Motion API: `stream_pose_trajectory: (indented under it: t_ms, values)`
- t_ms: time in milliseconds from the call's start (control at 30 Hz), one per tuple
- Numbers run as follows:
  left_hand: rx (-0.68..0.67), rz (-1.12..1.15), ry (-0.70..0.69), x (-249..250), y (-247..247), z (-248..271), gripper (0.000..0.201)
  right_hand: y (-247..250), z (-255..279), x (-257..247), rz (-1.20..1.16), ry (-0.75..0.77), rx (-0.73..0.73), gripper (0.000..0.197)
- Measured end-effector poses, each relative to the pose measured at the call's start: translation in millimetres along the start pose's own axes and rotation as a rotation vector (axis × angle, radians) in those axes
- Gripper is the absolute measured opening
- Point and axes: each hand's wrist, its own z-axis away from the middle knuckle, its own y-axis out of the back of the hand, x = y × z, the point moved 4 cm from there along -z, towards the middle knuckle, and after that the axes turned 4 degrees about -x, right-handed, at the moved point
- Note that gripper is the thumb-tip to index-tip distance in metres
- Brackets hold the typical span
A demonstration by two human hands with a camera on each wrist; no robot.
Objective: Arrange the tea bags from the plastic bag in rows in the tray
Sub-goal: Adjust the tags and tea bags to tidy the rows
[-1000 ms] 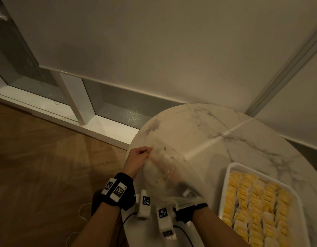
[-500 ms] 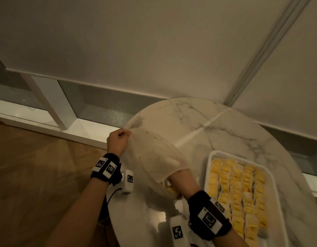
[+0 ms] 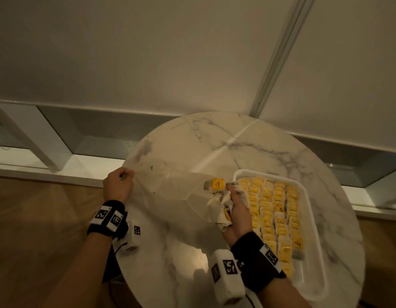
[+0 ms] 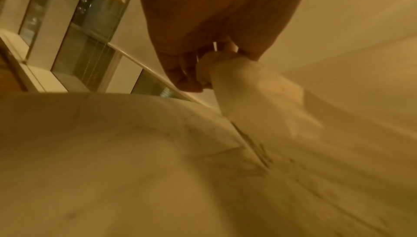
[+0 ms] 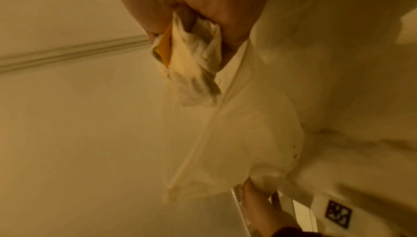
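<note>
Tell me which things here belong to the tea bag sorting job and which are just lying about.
Part of the job:
plastic bag, held by the left hand
tea bags in the right hand
tray, with rows of tea bags

Just there:
marble table
window frame

The round white marble desk (image 3: 214, 141) carries a white rectangular plastic tray (image 3: 312, 210) filled with rows of yellow-tagged tea bags (image 3: 274, 210).

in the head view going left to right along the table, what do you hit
left hand gripping the plastic bag's edge → plastic bag → right hand clutching tea bags → tray with its rows of tea bags
</note>
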Motion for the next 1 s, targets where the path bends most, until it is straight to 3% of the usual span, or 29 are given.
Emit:
stream_pose_trajectory:
  t_ms: [100, 200, 267, 333, 467, 533, 600, 667, 733, 767, 800, 867, 900, 933, 1000]
  values:
    - [0.024, -0.135, -0.043, 8, 8, 17, 0.022, 6, 2, -13, -0.071, 0.013, -0.041, 0.017]
    - [0.123, -0.126, -0.329, 46, 17, 61, 0.036, 13, 6, -27, -0.055, 0.016, -0.064, 0.021]
    - [0.026, 0.034, -0.539, 79, 13, 106, 0.03, 19, 8, -34, -0.042, 0.016, -0.09, 0.033]
    - [-0.204, 0.102, -0.627, 98, -7, 144, 0.038, 25, 17, -44, -0.05, 0.019, -0.135, 0.036]
    - [-0.53, -0.29, -0.53, 63, -60, 155, 0.066, 49, 34, -63, -0.122, -0.025, -0.276, 0.025]
    - [-0.608, -0.47, -0.387, 40, -68, 149, 0.079, 69, 40, -71, -0.189, -0.062, -0.275, 0.04]
    - [-0.582, -0.543, -0.377, 39, -68, 148, 0.077, 91, 50, -79, -0.194, -0.107, -0.271, 0.069]
    - [-0.44, -0.465, -0.532, 65, -67, 158, 0.064, 112, 65, -82, -0.137, -0.163, -0.27, 0.055]
    - [-0.328, -0.157, -0.651, 106, -69, 184, 0.048, 127, 83, -83, -0.172, -0.231, -0.263, 0.036]
    - [-0.383, 0.003, -0.637, 129, -76, 202, 0.041, 134, 90, -82, -0.226, -0.251, -0.261, 0.038]
    - [-0.527, 0.138, -0.58, 151, -87, 220, 0.035, 142, 95, -79, -0.265, -0.273, -0.242, 0.046]
    - [-0.936, 0.251, -0.403, 180, -122, 257, 0.03, 155, 101, -75, -0.307, -0.312, -0.171, 0.055]
    - [-1.1, 0.22, -0.348, 186, -140, 274, 0.03, 162, 104, -75, -0.339, -0.312, -0.149, 0.049]
    - [-1.202, 0.164, -0.351, 191, -154, 287, 0.032, 165, 107, -78, -0.382, -0.307, -0.143, 0.035]
    - [-1.209, 0.087, -0.416, 194, -174, 301, 0.031, 175, 110, -82, -0.462, -0.311, -0.095, 0.012]
